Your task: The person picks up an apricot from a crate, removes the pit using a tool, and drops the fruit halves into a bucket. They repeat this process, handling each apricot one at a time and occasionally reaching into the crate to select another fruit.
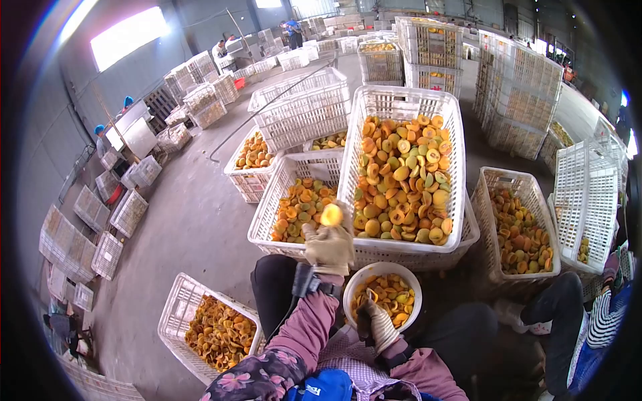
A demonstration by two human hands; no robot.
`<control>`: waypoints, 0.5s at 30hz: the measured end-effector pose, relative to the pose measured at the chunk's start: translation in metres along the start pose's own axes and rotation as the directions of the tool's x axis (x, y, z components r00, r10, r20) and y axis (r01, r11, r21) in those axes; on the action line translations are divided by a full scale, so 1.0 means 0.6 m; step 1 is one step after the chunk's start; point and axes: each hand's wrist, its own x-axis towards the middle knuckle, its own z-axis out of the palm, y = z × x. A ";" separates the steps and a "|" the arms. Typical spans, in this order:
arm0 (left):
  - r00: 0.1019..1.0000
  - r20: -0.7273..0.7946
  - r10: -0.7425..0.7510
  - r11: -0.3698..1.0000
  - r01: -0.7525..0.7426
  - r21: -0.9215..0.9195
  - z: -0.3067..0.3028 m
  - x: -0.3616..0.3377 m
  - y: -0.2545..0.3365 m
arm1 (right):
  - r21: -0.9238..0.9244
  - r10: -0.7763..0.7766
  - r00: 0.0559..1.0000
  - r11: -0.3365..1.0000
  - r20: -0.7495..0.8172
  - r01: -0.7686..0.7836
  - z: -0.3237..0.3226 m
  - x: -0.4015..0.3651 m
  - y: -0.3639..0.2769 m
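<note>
My left hand (pixel 329 247), in a tan work glove, is raised over the near edge of the crates. Its fingers are closed around an orange-yellow fruit half (pixel 332 214) that looks like apricot or peach, slightly blurred. Below and to the right, my right hand (pixel 378 325) wears a pale glove with dark fingertips and reaches over a white bucket (pixel 416 292) of orange fruit pieces (pixel 399 298). Its fingers are curled together; what they grip is hidden. Ahead, a large white crate (pixel 457 144) full of fruit halves (pixel 401 180) rests tilted on other crates.
At lower left stands a crate (pixel 175 302) of darker fruit pieces; another filled crate (pixel 491 175) is on the right. Beside it a person's leg (pixel 555 307) shows. Stacked crates (pixel 515 93) rise behind. Several people work farther back on the concrete floor (pixel 180 214).
</note>
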 end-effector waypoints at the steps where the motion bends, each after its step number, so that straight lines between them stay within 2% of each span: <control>1: 0.894 -0.017 0.448 0.805 -0.394 0.444 -0.005 0.025 -0.005 | 0.000 -0.010 1.000 1.000 0.002 0.010 -0.009 0.012 0.002; 3: 0.854 -0.091 0.513 0.663 -0.326 0.674 -0.032 0.077 -0.021 | 0.291 0.147 0.989 0.946 0.014 -0.145 -0.035 0.038 0.000; 4: 0.983 -0.049 0.175 0.344 -0.014 0.939 -0.075 0.129 0.016 | 0.300 0.102 0.995 0.948 0.020 -0.104 -0.048 0.053 0.008; 5: 0.943 -0.268 0.199 0.162 0.238 0.958 -0.127 0.181 0.034 | 0.297 0.095 0.995 0.950 0.022 -0.098 -0.046 0.057 0.004; 6: 0.964 -0.262 0.047 -0.578 0.240 0.780 -0.181 0.227 0.081 | 0.282 0.092 0.995 0.956 -0.042 -0.077 -0.039 0.057 -0.001; 7: 0.934 -0.352 -0.066 -0.983 -0.001 0.181 -0.219 0.252 0.114 | 0.266 0.087 0.991 0.962 -0.106 -0.056 -0.032 0.055 -0.009; 8: 0.937 -0.321 0.141 -0.958 0.047 -0.283 -0.208 0.225 0.080 | 0.259 0.127 0.982 0.962 -0.137 -0.088 -0.026 0.049 -0.020; 9: 0.775 -0.615 0.147 -0.874 -0.190 -0.447 -0.172 0.217 0.058 | 0.257 0.120 0.983 0.963 -0.138 -0.081 -0.026 0.051 -0.025; 11: 0.730 -0.676 0.104 -0.884 -0.244 -0.399 -0.170 0.232 0.059 | 0.219 0.114 0.980 0.973 -0.162 -0.077 -0.028 0.049 -0.020; 12: 0.776 -0.607 0.174 -0.904 -0.119 -0.412 -0.184 0.239 0.079 | 0.241 0.112 0.986 0.967 -0.126 -0.079 -0.031 0.049 -0.020; 13: 0.778 -0.603 0.176 -0.902 -0.118 -0.416 -0.197 0.243 0.097 | 0.240 0.110 0.987 0.968 -0.121 -0.078 -0.032 0.050 -0.020; 15: 0.785 -0.514 0.347 -0.917 0.170 -0.360 -0.189 0.241 0.098 | 0.242 0.086 0.987 0.969 -0.133 -0.052 -0.036 0.052 -0.018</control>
